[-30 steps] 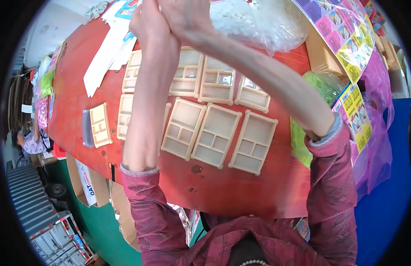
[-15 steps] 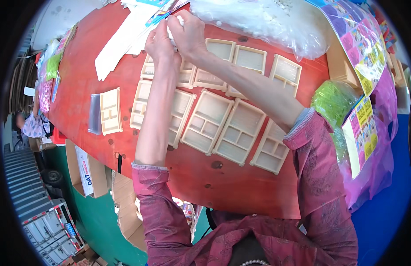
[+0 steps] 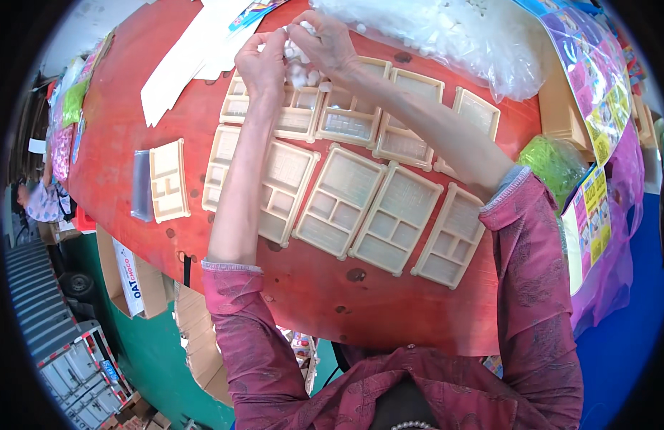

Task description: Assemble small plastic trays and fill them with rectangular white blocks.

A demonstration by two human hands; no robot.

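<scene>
Both my hands are raised over the far row of cream compartment trays. My left hand (image 3: 263,63) is closed, its fingertips pinched at the edge of a cluster of small white pieces (image 3: 297,70). My right hand (image 3: 328,44) pinches the same cluster from the other side. The pieces look like soft balls or foam bits; whether a clear bag surrounds them I cannot tell. They hang above a far tray (image 3: 297,118), some close to its upper compartment. Nearer to me is a second row of trays, among them a divided tray (image 3: 339,201) with a large and several small compartments.
Beyond my right hand lies a big clear bag of white pieces (image 3: 447,43). White card sheets (image 3: 188,54) lie at the far left. A single tray (image 3: 169,179) rests beside a clear lid (image 3: 141,185). At right are a green bag (image 3: 551,168) and printed colourful sheets (image 3: 586,79).
My hands have drawn apart a little, and the white pieces now show spread below and between them. The view has shifted slightly, with the trays appearing a bit lower.
</scene>
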